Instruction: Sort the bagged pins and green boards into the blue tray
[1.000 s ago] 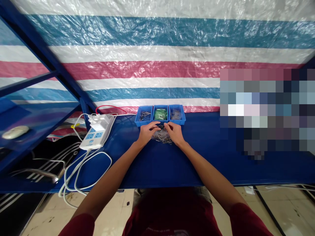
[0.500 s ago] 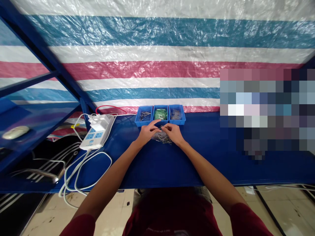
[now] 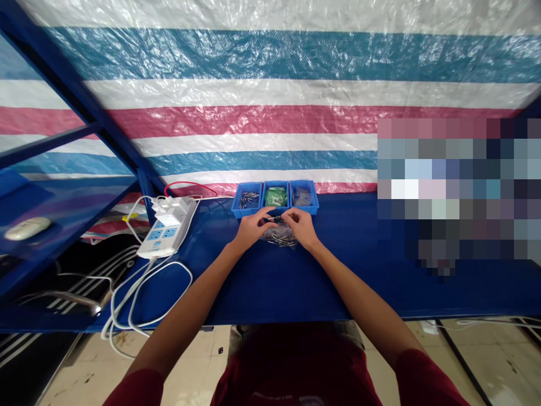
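My right hand [image 3: 299, 225] pinches one end of a thin metal pin [image 3: 276, 217] between thumb and fingertips. The pin's other end points into the gap of my left hand [image 3: 252, 226], whose thumb and index finger are apart. Under and between both hands lies a clear plastic bag with a pile of similar thin metal pins [image 3: 280, 239] on the blue table. Just behind the hands stand three blue bins side by side: the left bin [image 3: 240, 213] holds loose metal pins, the middle bin [image 3: 265, 194] green packets, the right bin [image 3: 313, 210] clear bags with brownish contents.
On the left of the blue table [image 3: 270, 293] lies a white power strip [image 3: 163, 239] with plugged-in adapters and looped white cables [image 3: 133, 304]. A striped plastic sheet [image 3: 253, 118] hangs behind the table. The right side is pixelated. A pale mouse [image 3: 27, 228] rests far left.
The fingertips of my right hand have shifted slightly up and away from my left, and the pin between the hands now shows more clearly. My left hand has barely moved.
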Available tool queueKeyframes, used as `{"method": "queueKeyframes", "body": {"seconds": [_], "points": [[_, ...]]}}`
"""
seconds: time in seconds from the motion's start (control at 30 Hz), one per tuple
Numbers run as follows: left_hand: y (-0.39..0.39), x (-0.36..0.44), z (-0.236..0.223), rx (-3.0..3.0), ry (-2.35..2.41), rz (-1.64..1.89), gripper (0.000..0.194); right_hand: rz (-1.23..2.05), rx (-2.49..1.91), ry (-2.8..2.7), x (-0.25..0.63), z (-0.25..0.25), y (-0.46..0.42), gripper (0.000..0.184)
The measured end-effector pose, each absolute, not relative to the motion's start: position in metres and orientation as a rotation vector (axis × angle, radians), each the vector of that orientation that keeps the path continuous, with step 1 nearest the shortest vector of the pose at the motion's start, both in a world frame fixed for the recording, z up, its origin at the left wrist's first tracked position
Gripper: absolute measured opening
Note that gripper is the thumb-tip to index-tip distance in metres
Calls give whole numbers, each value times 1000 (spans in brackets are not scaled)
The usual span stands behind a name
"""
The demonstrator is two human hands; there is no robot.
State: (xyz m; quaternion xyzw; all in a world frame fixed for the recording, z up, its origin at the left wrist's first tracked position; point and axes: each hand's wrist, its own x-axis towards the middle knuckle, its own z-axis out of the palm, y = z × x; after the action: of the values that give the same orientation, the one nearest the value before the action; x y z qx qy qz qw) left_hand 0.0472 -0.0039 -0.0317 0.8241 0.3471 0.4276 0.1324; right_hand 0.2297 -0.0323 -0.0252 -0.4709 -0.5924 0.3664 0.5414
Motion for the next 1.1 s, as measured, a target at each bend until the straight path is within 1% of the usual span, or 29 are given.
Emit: {"method": "queueKeyframes", "body": {"seconds": [0.07,0.17,0.33,0.47,0.63,0.93,1.1], "points": [[-2,47,-33,2437,1010,1293,34,875,-1118,-1375,231,-26,-31,26],[0,46,-33,2494,1005,1330,32,896,-1105,-1356,231,-26,-31,25],[-2,47,-31,2538,957,1290,29,894,-1082,-1340,231,-28,-30,26],[-6,48,-26,2487,978,1169,34,896,-1063,-1353,231,-29,-30,27],[-14,51,-15,2262,1050,1065,42,851,-1041,-1395,229,-29,-34,26],[-19,52,-12,2023,1069,1034,52,823,-1028,-1499,228,-28,-36,30],[-17,53,-13,2058,1002,990,51,797,-1012,-1558,227,-25,-37,26]]}}
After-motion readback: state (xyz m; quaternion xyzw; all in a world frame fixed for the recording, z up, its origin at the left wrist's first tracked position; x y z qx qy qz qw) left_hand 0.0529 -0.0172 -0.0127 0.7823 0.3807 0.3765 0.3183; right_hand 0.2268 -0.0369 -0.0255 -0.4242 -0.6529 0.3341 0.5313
